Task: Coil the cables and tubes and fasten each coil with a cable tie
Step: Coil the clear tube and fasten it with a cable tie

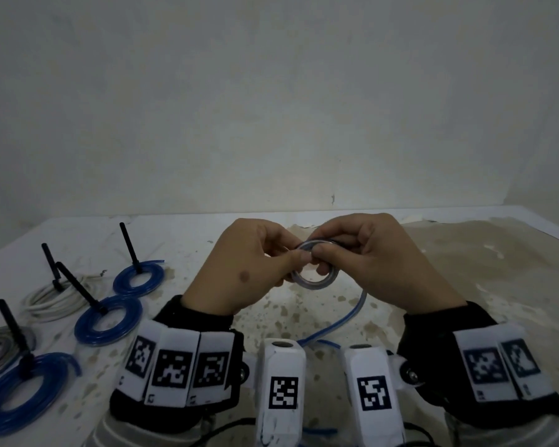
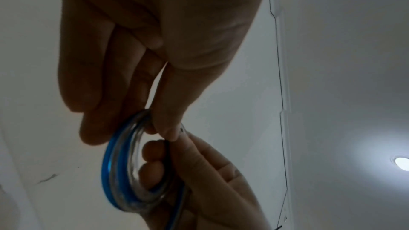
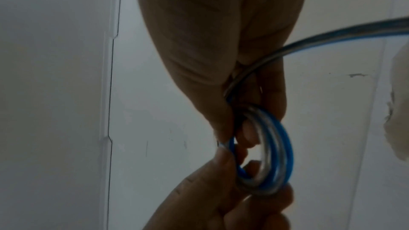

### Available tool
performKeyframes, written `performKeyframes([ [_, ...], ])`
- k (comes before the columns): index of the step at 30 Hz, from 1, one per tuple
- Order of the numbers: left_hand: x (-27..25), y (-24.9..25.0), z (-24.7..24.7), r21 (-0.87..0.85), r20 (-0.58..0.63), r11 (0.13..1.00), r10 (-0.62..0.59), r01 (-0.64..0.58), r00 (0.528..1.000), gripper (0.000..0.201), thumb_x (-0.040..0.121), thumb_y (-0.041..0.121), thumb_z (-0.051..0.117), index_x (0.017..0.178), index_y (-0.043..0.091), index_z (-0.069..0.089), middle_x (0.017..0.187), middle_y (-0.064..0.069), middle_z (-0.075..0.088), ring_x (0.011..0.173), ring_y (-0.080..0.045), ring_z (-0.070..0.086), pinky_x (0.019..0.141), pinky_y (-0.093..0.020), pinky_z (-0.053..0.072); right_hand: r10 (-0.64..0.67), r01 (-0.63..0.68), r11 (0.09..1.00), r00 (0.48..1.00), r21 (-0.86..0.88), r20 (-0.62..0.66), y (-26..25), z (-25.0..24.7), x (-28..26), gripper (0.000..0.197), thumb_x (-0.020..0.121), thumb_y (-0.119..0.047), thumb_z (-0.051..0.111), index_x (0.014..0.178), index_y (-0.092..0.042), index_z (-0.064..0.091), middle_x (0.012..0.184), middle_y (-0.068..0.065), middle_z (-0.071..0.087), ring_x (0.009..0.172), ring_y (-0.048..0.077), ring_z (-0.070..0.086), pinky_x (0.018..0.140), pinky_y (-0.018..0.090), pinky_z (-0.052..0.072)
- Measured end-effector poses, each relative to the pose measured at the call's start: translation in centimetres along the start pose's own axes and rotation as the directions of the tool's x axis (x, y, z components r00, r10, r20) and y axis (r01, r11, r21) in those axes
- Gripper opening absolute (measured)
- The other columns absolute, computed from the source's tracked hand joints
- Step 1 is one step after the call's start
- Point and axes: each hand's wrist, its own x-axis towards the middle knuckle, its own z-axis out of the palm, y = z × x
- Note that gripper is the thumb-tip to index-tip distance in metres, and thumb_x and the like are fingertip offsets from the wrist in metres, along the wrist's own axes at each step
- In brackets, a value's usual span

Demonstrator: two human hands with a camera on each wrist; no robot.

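Both hands raised above table (image 1: 465, 253) middle, pinching small blue-and-clear tube coil (image 1: 315, 272): left hand (image 1: 239, 269) grips near side, right hand (image 1: 378, 262) far rim. Loose tube tail (image 1: 342, 321) trails toward near edge. Tied coils (image 1: 108, 319) crowd table's left edge.

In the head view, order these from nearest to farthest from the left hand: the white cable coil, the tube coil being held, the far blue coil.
1. Held tube coil, gripped by the left hand.
2. Far blue coil, left of it.
3. White cable coil, farther left.
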Motion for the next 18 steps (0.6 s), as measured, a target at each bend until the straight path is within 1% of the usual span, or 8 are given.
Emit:
performKeyframes([
  [3, 0.1, -0.2, -0.2, 0.054, 0.030, 0.998, -0.020, 0.018, 0.999, 0.006, 0.074, 0.021, 0.075, 0.073, 0.016, 0.072, 0.069, -0.002, 0.071, 0.065, -0.019, 0.068, 0.062, -0.033, 0.057, 0.005, -0.006, 0.999, 1.000, 0.037, 0.008, -0.3, -0.2, 0.0, 0.006, 0.079, -0.003, 0.068, 0.085, -0.006, 0.068, 0.073, 0.011, 0.073, 0.060, 0.017, 0.069, 0.064, 0.027, 0.057],
  [5, 0.0, -0.3, -0.3, 0.108, 0.058, 0.994, -0.013, 0.007, 0.998, 0.004, 0.073, 0.022, 0.074, 0.073, 0.019, 0.072, 0.068, 0.000, 0.071, 0.062, -0.012, 0.067, 0.063, -0.027, 0.056, 0.017, -0.019, 0.998, 0.999, 0.060, 0.028, -0.2, -0.1, 0.0, 0.006, 0.079, -0.003, 0.068, 0.085, -0.006, 0.068, 0.074, 0.014, 0.073, 0.061, 0.017, 0.068, 0.065, 0.028, 0.058],
  [7, 0.0, -0.5, -0.2, 0.142, 0.030, 0.990, 0.019, -0.023, 0.999, 0.003, 0.075, 0.022, 0.073, 0.072, 0.021, 0.072, 0.065, 0.001, 0.070, 0.055, -0.005, 0.064, 0.061, -0.022, 0.054, 0.027, -0.027, 0.995, 1.000, 0.094, 0.009, 0.0, 0.3, 0.1, 0.007, 0.079, -0.002, 0.067, 0.086, -0.004, 0.068, 0.074, 0.014, 0.073, 0.060, 0.018, 0.068, 0.065, 0.028, 0.058],
  [9, 0.2, -0.8, 0.0, 0.032, -0.043, 0.999, 0.020, -0.019, 0.999, 0.005, 0.076, 0.016, 0.073, 0.071, 0.017, 0.071, 0.061, 0.001, 0.068, 0.053, -0.008, 0.064, 0.058, -0.025, 0.057, 0.052, -0.047, 0.984, 0.998, 0.170, -0.029, 0.2, 0.6, 0.3, 0.008, 0.082, -0.003, 0.064, 0.088, -0.003, 0.068, 0.073, 0.013, 0.073, 0.061, 0.018, 0.068, 0.064, 0.027, 0.058],
  [12, 0.8, -1.3, 0.3, -0.280, -0.149, 0.958, -0.114, 0.069, 0.982, 0.010, 0.078, 0.006, 0.070, 0.070, 0.012, 0.066, 0.053, 0.004, 0.062, 0.051, -0.011, 0.064, 0.053, -0.023, 0.055, 0.120, -0.099, 0.932, 0.992, 0.348, -0.039, 0.5, 0.5, 0.4, 0.016, 0.088, -0.007, 0.054, 0.093, -0.003, 0.069, 0.079, 0.012, 0.073, 0.073, 0.020, 0.070, 0.067, 0.028, 0.058],
  [14, 0.9, -1.2, 0.7, -0.469, -0.121, 0.874, -0.205, 0.126, 0.971, 0.011, 0.079, 0.003, 0.067, 0.071, 0.008, 0.063, 0.056, 0.000, 0.064, 0.051, -0.011, 0.065, 0.051, -0.020, 0.053, 0.113, -0.083, 0.922, 0.992, 0.379, -0.058, 0.5, 0.7, 0.5, 0.019, 0.090, -0.007, 0.051, 0.097, -0.003, 0.068, 0.082, 0.011, 0.073, 0.077, 0.022, 0.069, 0.069, 0.031, 0.059],
  [15, 0.9, -1.1, 1.0, -0.517, -0.082, 0.842, -0.226, 0.152, 0.971, 0.010, 0.080, 0.003, 0.066, 0.072, 0.007, 0.061, 0.059, -0.003, 0.065, 0.053, -0.011, 0.066, 0.051, -0.019, 0.053, 0.098, -0.059, 0.922, 0.991, 0.382, -0.085, 0.5, 0.8, 0.5, 0.020, 0.091, -0.006, 0.050, 0.099, -0.001, 0.067, 0.081, 0.012, 0.072, 0.074, 0.021, 0.068, 0.068, 0.030, 0.058],
  [18, 0.6, -1.1, 1.8, -0.481, 0.048, 0.849, -0.223, 0.218, 0.974, 0.006, 0.081, 0.006, 0.066, 0.078, 0.004, 0.061, 0.069, -0.008, 0.068, 0.062, -0.014, 0.069, 0.059, -0.022, 0.056, 0.067, 0.003, 0.926, 0.983, 0.377, -0.172, 0.4, 1.0, 0.7, 0.017, 0.090, 0.000, 0.050, 0.095, 0.002, 0.066, 0.066, 0.006, 0.068, 0.057, 0.014, 0.060, 0.058, 0.021, 0.052],
])
